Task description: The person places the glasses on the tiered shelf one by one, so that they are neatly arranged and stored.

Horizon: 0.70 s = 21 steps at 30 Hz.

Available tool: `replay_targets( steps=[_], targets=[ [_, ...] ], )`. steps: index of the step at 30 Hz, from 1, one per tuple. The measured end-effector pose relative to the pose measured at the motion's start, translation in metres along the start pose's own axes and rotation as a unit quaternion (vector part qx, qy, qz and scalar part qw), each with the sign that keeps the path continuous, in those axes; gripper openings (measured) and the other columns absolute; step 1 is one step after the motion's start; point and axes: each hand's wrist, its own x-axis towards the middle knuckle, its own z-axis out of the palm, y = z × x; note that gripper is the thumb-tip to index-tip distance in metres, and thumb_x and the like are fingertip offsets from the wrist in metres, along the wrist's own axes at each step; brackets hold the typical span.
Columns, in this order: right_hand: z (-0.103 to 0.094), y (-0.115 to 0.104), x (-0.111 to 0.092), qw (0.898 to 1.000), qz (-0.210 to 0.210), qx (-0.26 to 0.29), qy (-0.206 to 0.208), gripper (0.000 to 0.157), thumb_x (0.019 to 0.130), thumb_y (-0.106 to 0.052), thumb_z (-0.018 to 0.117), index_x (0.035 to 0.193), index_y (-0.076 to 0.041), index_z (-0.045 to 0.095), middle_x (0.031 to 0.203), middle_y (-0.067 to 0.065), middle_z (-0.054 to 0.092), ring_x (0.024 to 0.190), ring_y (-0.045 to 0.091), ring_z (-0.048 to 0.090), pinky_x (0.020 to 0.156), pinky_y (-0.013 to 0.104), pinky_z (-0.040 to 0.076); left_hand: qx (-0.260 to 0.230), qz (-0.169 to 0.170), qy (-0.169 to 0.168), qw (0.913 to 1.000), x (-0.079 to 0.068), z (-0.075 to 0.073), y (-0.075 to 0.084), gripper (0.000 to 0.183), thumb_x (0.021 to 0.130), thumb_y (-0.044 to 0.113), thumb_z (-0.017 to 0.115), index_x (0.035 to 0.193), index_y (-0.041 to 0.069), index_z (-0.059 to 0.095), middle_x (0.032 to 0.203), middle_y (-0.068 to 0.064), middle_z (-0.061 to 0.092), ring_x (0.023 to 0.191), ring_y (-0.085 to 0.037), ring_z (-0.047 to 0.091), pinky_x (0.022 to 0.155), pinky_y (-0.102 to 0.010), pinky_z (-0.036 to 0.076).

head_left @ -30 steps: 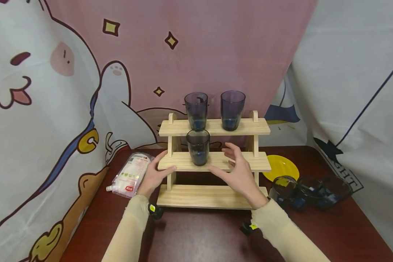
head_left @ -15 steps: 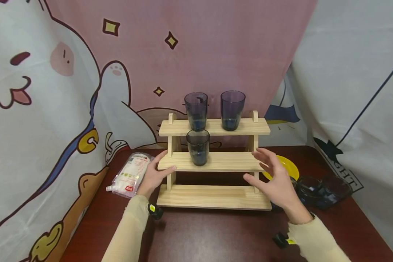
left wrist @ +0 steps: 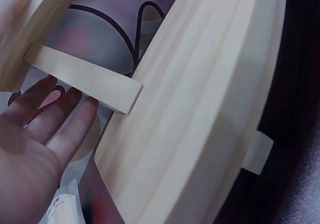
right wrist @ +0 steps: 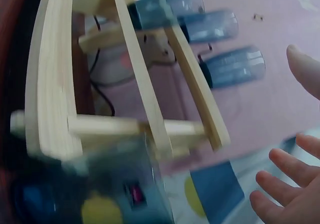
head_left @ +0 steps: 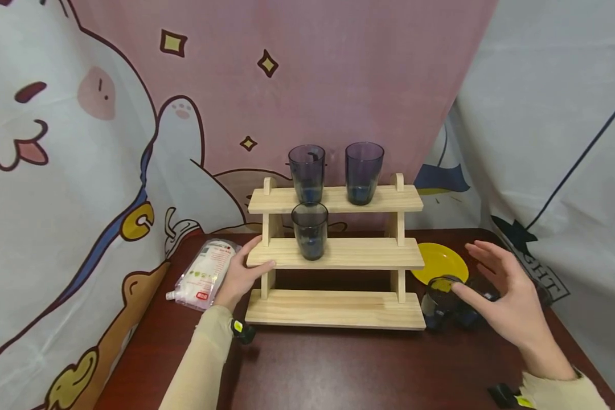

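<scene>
A three-tier wooden display shelf [head_left: 335, 310] stands on the table. My left hand [head_left: 241, 276] grips the left end of its middle board, thumb at the front edge and fingers behind; in the left wrist view, fingertips touch the upright [left wrist: 85, 77]. Two bluish-purple glasses, one left [head_left: 307, 173] and one right [head_left: 364, 173], stand on the top board. Another glass [head_left: 310, 230] is on the middle board. My right hand [head_left: 512, 302] is over the dark glasses at the right, fingers spread and holding nothing. Its thumb appears close to the nearest glass [head_left: 435, 310]; contact is unclear. The hand partly hides the others.
A yellow plate [head_left: 441, 262] lies behind the dark glasses, right of the shelf. A white packet in clear plastic [head_left: 205, 273] lies left of the shelf. Printed cloth [head_left: 389, 74] hangs behind and at the sides of the dark red table [head_left: 338, 370].
My right hand has moved right, away from the glass on the middle board, to above the dark glasses. The left hand and the shelf have stayed put.
</scene>
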Motion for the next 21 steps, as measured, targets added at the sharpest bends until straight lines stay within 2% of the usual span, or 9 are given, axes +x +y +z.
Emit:
replay_targets(
  steps=[4, 7, 8, 11, 13, 15, 21],
  targets=[
    [-0.02, 0.019, -0.004, 0.999, 0.029, -0.02, 0.015, 0.097, 0.084, -0.003, 0.089, 0.163, -0.025, 0.037, 0.158, 0.007, 0.049, 0.132, -0.018, 0.037, 0.104, -0.002, 0.029, -0.007, 0.0, -0.006, 1.0, 0.0, -0.001, 0.0, 0.082, 0.089, 0.015, 0.087, 0.159, 0.024, 0.047, 0.159, -0.009, 0.049, 0.137, -0.03, 0.052, 0.119, -0.046, 0.04],
    [-0.034, 0.035, -0.008, 0.997, 0.064, -0.044, 0.029, 0.095, 0.088, -0.01, 0.086, 0.165, -0.029, 0.032, 0.163, 0.004, 0.045, 0.137, -0.017, 0.035, 0.109, 0.001, 0.025, 0.0, 0.001, -0.006, 1.0, -0.001, -0.001, 0.0, 0.08, 0.089, 0.017, 0.087, 0.158, 0.025, 0.049, 0.157, -0.008, 0.051, 0.136, -0.029, 0.053, 0.118, -0.044, 0.041],
    [-0.037, 0.04, -0.009, 0.995, 0.076, -0.053, 0.034, 0.094, 0.09, -0.011, 0.085, 0.165, -0.029, 0.031, 0.164, 0.006, 0.043, 0.142, -0.012, 0.035, 0.113, 0.004, 0.024, 0.004, 0.002, -0.005, 1.0, -0.001, 0.0, 0.0, 0.079, 0.089, 0.019, 0.088, 0.158, 0.025, 0.049, 0.157, -0.007, 0.051, 0.136, -0.028, 0.053, 0.118, -0.044, 0.041],
    [-0.046, 0.053, -0.012, 0.989, 0.12, -0.078, 0.044, 0.094, 0.093, -0.017, 0.082, 0.168, -0.025, 0.025, 0.167, 0.017, 0.036, 0.156, 0.013, 0.03, 0.129, 0.03, 0.021, 0.009, 0.005, -0.005, 0.9999, -0.002, 0.001, 0.0, 0.078, 0.088, 0.021, 0.088, 0.157, 0.026, 0.051, 0.157, -0.007, 0.051, 0.135, -0.028, 0.054, 0.117, -0.044, 0.042],
    [-0.051, 0.063, -0.013, 0.984, 0.15, -0.086, 0.044, 0.094, 0.096, -0.021, 0.079, 0.169, -0.021, 0.021, 0.168, 0.023, 0.031, 0.158, 0.033, 0.026, 0.13, 0.049, 0.019, 0.006, 0.006, -0.007, 0.9999, -0.003, 0.001, 0.0, 0.078, 0.088, 0.021, 0.088, 0.156, 0.026, 0.051, 0.156, -0.007, 0.052, 0.135, -0.029, 0.055, 0.116, -0.045, 0.043],
    [-0.056, 0.072, -0.014, 0.98, 0.172, -0.087, 0.043, 0.094, 0.097, -0.024, 0.077, 0.169, -0.017, 0.018, 0.169, 0.027, 0.028, 0.156, 0.043, 0.023, 0.126, 0.061, 0.017, 0.002, 0.004, -0.006, 1.0, -0.003, 0.001, 0.0, 0.078, 0.088, 0.02, 0.088, 0.157, 0.026, 0.051, 0.156, -0.008, 0.052, 0.134, -0.029, 0.055, 0.116, -0.045, 0.043],
    [-0.065, 0.103, -0.019, 0.973, 0.21, -0.086, 0.039, 0.094, 0.098, -0.029, 0.075, 0.17, -0.017, 0.015, 0.17, 0.029, 0.022, 0.157, 0.045, 0.02, 0.127, 0.06, 0.015, -0.001, -0.006, -0.008, 1.0, 0.0, -0.001, -0.001, 0.08, 0.089, 0.016, 0.087, 0.159, 0.025, 0.047, 0.159, -0.009, 0.048, 0.136, -0.029, 0.053, 0.117, -0.045, 0.041]
  ],
)
